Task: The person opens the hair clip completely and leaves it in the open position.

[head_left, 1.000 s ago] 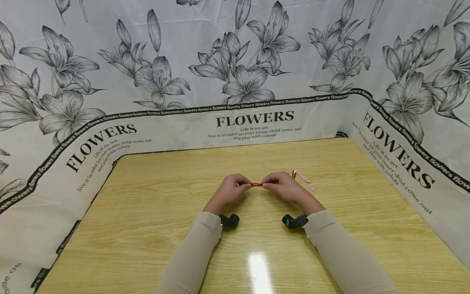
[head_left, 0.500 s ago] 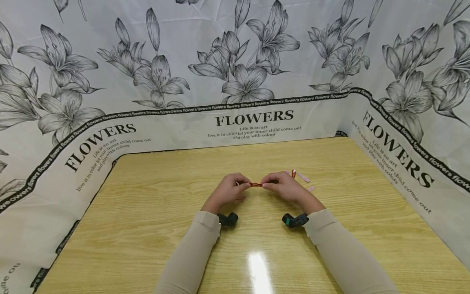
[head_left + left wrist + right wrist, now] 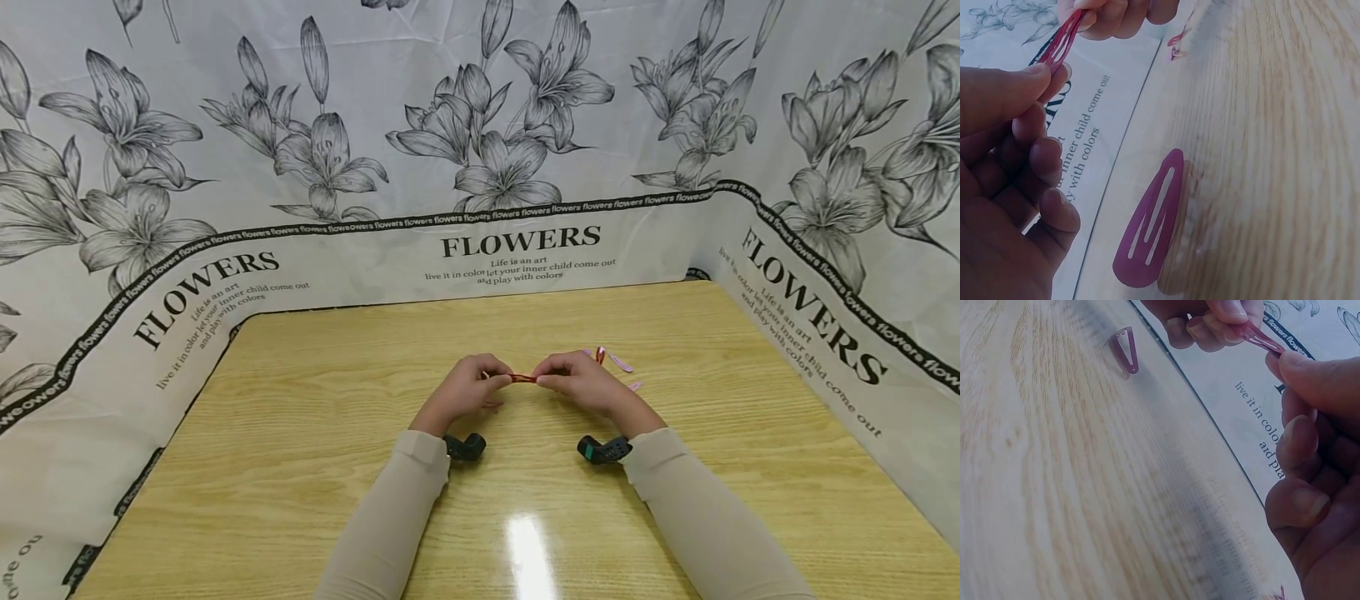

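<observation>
A red snap hair clip is held up between my two hands above the table. My left hand pinches one end between thumb and index finger, while its other fingers curl loosely, as the left wrist view shows. The opposite end is pinched by the thumb and fingertips of my right hand. Slots along the clip's body are visible, and its ends are covered by fingertips. Another snap hair clip lies on the table below my left hand; the right wrist view shows a clip there too.
Just beyond my right hand lie a red hair clip and pink clips, one partly hidden by the hand. Flower-printed fabric walls the wooden table at the back and sides.
</observation>
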### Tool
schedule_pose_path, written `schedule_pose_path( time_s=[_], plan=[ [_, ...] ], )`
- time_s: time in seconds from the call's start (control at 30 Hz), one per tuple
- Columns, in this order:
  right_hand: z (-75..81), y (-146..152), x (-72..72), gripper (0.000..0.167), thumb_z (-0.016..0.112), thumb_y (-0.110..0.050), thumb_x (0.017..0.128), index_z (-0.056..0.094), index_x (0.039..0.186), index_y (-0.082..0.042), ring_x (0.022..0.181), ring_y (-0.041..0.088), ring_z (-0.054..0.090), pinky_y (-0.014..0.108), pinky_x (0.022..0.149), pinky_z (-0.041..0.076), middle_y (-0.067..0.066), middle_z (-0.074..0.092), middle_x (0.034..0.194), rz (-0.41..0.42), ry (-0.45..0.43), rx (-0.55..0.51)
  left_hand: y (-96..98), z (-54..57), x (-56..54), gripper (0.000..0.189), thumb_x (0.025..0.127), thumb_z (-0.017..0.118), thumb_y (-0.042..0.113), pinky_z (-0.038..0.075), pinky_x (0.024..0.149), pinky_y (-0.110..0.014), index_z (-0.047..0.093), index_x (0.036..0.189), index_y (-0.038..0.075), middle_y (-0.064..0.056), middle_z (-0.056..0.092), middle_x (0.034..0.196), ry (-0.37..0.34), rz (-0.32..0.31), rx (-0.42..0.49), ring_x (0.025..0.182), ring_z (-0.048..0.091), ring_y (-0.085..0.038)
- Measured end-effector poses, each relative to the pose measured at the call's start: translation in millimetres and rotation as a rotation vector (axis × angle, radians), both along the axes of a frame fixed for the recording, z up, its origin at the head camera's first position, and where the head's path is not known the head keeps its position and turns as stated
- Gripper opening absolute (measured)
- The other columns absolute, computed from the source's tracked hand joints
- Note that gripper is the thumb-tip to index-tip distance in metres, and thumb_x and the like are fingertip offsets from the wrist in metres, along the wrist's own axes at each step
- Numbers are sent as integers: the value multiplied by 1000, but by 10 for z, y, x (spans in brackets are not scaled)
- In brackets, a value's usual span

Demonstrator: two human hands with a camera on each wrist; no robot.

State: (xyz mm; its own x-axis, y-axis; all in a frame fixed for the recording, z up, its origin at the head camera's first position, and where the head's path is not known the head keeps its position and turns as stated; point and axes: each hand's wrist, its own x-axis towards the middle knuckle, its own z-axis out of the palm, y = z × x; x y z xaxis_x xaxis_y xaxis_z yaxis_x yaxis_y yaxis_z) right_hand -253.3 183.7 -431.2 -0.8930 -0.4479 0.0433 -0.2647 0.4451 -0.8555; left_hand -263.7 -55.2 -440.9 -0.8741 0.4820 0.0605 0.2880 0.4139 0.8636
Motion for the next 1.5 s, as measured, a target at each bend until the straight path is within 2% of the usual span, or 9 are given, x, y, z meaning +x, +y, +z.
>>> schedule_pose_path(
  time_s=[0.17, 0.3, 0.53, 0.67, 0.83, 1.17, 1.5],
  plan=[
    [-3, -1, 1, 18, 60, -18, 96, 70, 103, -5, 75, 17, 50, 29, 67, 44, 22, 65, 100, 7, 8, -6, -11, -8, -7, 17, 96, 61, 28, 57, 68, -30, 73, 100, 16, -1, 65, 98, 2, -6, 2, 81, 56, -23],
    [-14, 5, -10, 18, 60, -18, 96, 70, 103, -4, 74, 18, 49, 29, 66, 43, 22, 64, 98, 16, 6, -15, -13, -18, -18, 17, 96, 62, 26, 58, 67, -31, 73, 101, 13, -3, 64, 99, -26, -16, 34, 83, 58, -27],
    [-30, 12, -28, 15, 59, -19, 97, 70, 101, -10, 72, 19, 48, 29, 65, 42, 21, 64, 97, 10, 2, -8, -12, -11, -16, 16, 95, 63, 26, 58, 67, -32, 73, 100, 15, -7, 64, 100, -48, -41, 70, 82, 59, -30],
    [-45, 7, -40, 15, 61, -21, 96, 71, 101, -10, 72, 20, 48, 30, 65, 43, 21, 64, 97, 2, 8, -14, -26, -8, -25, 14, 94, 64, 27, 58, 68, -30, 74, 99, 18, -3, 66, 97, -2, -24, 33, 77, 55, -24],
    [-60, -10, -50, 17, 63, -23, 95, 72, 101, -9, 76, 19, 51, 30, 67, 45, 14, 67, 98, -23, -2, -23, -48, 12, -28, 14, 94, 65, 30, 52, 69, -30, 74, 96, 21, 5, 67, 92, 64, 8, -34, 74, 53, -17],
    [-40, -62, -32, 18, 65, -26, 93, 73, 102, -12, 87, 20, 59, 34, 76, 48, 7, 69, 101, -58, 2, -4, -77, 39, -10, 14, 93, 66, 28, 49, 66, -30, 75, 96, 18, 3, 67, 91, 62, 33, -34, 72, 52, -17],
    [-82, -121, -74, 14, 65, -25, 93, 73, 98, -15, 81, 19, 57, 35, 72, 48, 4, 69, 98, -80, 26, 51, -89, 19, -28, 12, 91, 69, 27, 47, 63, -28, 76, 94, 18, 3, 68, 90, 68, 67, -70, 71, 52, -15]
  ],
)
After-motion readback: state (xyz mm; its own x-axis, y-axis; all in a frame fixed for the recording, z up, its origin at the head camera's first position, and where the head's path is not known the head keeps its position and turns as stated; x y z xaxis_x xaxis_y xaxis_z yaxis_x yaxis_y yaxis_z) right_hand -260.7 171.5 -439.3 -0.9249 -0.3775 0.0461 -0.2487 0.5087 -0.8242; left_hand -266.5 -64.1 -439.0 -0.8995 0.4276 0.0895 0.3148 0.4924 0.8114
